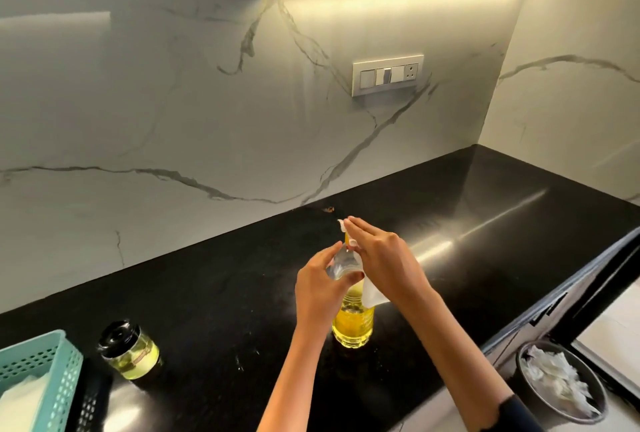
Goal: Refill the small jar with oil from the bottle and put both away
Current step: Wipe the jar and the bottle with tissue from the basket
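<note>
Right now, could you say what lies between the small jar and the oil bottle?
In the head view, only bare black countertop separates the small jar from the oil bottle.

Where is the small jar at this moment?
Head view, lower left: the small jar stands on the black counter, just right of the teal basket and left of the oil bottle.

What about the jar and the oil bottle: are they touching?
Apart. The head view shows bare black counter between the jar and the bottle.
</note>
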